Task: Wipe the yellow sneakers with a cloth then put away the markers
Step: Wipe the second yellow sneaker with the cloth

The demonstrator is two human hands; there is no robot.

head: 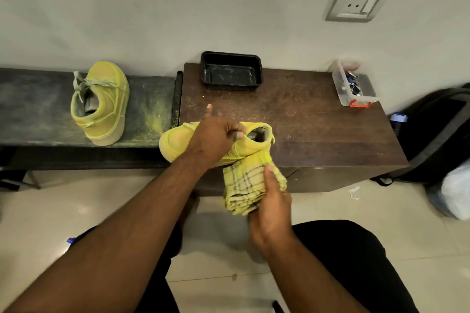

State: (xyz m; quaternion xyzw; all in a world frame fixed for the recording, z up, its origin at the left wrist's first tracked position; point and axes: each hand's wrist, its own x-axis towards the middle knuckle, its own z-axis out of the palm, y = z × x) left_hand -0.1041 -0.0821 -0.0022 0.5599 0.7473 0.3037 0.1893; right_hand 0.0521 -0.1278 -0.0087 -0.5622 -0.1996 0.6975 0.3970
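Observation:
My left hand grips a yellow sneaker by its tongue and collar, at the front edge of the brown cabinet top. Pressed against the sneaker's near side is a folded yellow checked cloth, which my right hand holds from below. The second yellow sneaker stands on its own on the dark bench to the left, heel toward me. No markers are clearly visible; a small blue object lies on the floor beside my left arm.
An empty black tray sits at the back of the cabinet top. A clear box of binder clips stands at the back right. Yellow dust speckles the bench and cabinet. A black backpack and a white bag lie on the floor, right.

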